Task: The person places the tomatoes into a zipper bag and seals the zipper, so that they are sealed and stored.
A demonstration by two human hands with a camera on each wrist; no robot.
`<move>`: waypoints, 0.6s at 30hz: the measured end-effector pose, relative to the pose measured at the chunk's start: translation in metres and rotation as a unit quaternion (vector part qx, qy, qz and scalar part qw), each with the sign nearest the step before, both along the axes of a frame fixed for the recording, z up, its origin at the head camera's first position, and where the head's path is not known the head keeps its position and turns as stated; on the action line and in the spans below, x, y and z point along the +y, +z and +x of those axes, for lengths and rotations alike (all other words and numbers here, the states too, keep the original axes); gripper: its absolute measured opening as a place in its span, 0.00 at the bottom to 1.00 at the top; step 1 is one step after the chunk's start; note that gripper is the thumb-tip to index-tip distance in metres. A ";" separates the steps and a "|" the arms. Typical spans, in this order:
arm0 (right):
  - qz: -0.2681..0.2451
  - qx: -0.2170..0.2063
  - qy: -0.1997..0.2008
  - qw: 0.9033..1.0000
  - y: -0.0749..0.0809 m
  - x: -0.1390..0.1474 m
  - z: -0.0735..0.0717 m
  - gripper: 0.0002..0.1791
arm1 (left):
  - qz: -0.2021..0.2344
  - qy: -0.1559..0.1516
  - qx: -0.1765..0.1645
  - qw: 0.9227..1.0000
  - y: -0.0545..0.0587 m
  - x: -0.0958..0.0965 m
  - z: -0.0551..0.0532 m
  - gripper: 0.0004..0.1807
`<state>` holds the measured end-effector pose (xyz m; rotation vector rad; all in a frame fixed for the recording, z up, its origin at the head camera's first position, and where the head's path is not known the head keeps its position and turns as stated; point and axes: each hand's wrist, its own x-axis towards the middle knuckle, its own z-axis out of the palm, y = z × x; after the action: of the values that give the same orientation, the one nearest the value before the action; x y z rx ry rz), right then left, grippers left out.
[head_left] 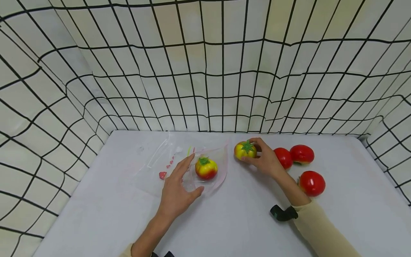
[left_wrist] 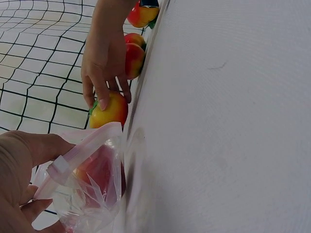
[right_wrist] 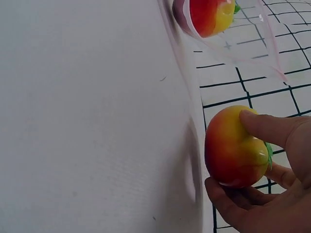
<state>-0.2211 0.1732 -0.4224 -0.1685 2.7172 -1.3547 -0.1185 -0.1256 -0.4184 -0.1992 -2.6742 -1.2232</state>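
Note:
My right hand grips a yellow-and-red tomato with a green leafy top, thumb on one side and fingers on the other. The same tomato fills the hand in the right wrist view. My left hand lies at the clear zip bag, its thumb and fingers spread apart around the bag's open side. In the left wrist view the fingers touch the bag's pink-edged mouth. Inside the bag sits another yellow-and-red tomato.
Red tomatoes lie to the right, two of them side by side behind my right forearm. The white table is bounded by a black grid net at the back and sides. Small red marks show on the bag's left part.

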 end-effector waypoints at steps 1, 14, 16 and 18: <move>0.001 0.001 0.000 1.000 0.001 0.000 0.001 0.38 | 0.000 0.000 0.000 1.000 0.000 0.000 0.000 0.55; -0.026 0.028 0.008 0.999 0.011 -0.002 0.021 0.40 | 0.000 0.004 -0.008 1.000 0.001 0.000 -0.001 0.55; -0.030 0.034 0.012 0.999 0.012 -0.002 0.023 0.40 | 0.000 0.004 -0.005 1.000 0.000 0.000 -0.001 0.55; -0.033 0.037 0.017 0.999 0.012 -0.002 0.025 0.40 | -0.001 0.004 -0.004 1.000 0.000 0.000 -0.001 0.55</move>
<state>-0.1962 0.1715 -0.4102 -0.2733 2.7170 -1.4592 -0.1191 -0.1259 -0.4179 -0.1834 -2.6807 -1.2216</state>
